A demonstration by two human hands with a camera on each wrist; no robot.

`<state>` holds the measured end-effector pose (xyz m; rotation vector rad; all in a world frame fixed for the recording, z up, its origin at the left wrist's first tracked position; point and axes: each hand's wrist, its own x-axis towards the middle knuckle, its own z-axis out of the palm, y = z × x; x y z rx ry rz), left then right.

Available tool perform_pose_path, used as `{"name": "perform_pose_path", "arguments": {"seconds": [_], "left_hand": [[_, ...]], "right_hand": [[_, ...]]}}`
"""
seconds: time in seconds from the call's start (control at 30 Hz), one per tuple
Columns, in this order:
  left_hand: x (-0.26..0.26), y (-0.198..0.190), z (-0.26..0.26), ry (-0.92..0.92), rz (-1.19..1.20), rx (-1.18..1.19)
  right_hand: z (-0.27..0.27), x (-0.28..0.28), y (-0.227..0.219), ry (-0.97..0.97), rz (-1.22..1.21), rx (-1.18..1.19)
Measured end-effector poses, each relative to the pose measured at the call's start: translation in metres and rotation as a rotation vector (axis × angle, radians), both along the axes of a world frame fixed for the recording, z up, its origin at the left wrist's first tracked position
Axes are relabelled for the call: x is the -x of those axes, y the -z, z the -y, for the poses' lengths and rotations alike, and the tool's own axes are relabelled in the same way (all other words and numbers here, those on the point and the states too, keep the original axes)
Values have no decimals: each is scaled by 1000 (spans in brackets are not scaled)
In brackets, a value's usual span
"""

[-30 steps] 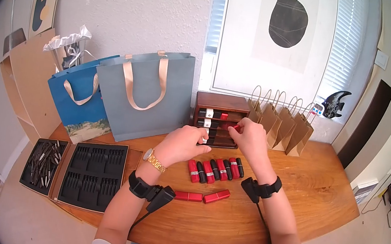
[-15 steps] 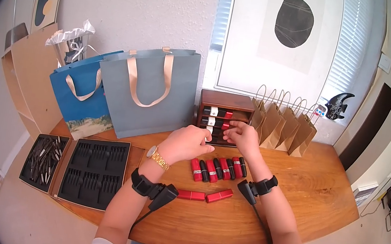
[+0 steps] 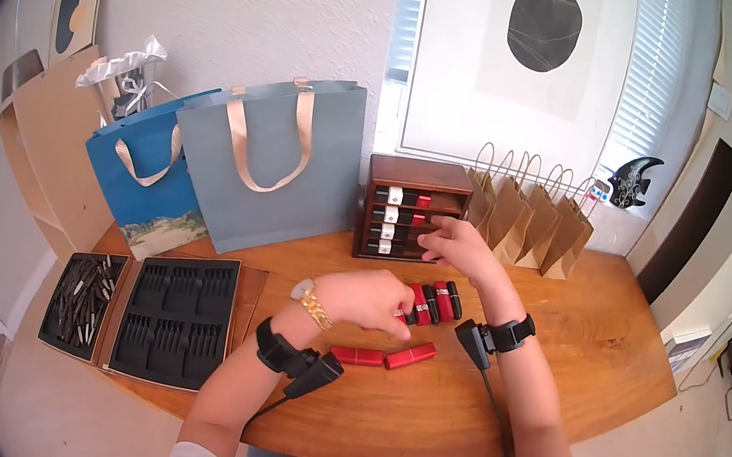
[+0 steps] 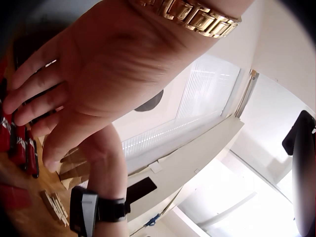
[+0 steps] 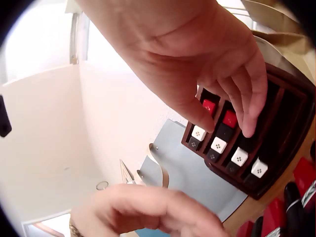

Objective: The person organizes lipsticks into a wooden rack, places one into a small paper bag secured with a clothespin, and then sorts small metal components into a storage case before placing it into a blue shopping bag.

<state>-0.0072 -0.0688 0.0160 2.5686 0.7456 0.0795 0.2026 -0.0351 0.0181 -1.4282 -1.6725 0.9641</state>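
Note:
A small wooden rack [image 3: 416, 175] stands at the back of the table [image 3: 610, 356], with lipsticks lying in its slots. Their white and red ends [image 5: 218, 144] show in the right wrist view. My right hand [image 3: 456, 241] hovers at the rack's front [image 5: 284, 143] with relaxed fingers [image 5: 249, 123] and holds nothing. A row of red and black lipsticks [image 3: 438, 299] lies in front of the rack. My left hand [image 3: 370, 299] reaches over the row's left end and hides it. Its straight fingers [image 4: 29, 98] touch the lipsticks [image 4: 19, 148]. Two red lipsticks [image 3: 383, 356] lie nearer to me.
A blue gift bag [image 3: 144, 179] and a grey-blue gift bag [image 3: 275, 178] stand at the back left. Several brown paper bags [image 3: 531, 219] stand right of the rack. Two black slotted trays [image 3: 175, 323] sit at the left, the outer one [image 3: 80, 301] full of small items.
My left hand has come down from the rack onto the row of lipsticks. My right hand stays at the rack; the red lipstick it held a second ago is out of its fingers.

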Motion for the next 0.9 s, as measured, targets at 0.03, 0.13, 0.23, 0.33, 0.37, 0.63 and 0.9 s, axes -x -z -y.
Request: {"name": "perform_pose_path", "arguments": {"seconds": [0.03,0.13,0.23,0.33,0.37,0.63,0.9], "left_hand": [[-7,3,6,70,-49,-14],[-27,24,19,98,-183,-95],[-45,35,28,76,-407,-141],[-44,34,26,43,-378,-156],[-41,34,25,24,-324,-172],[1,-19,4,-301,449,-327],[3,-21,-6,-359,721,-265]], "right_hand": [[2,-2,-2,-2,182,-48],[17,2,-12,28,395,-191],[24,7,-18,38,342,-231],[26,4,-23,-4,252,-222],[26,2,-25,-4,249,-224],[30,-13,-40,-256,-47,65],[31,2,-36,-334,-229,173]]}}
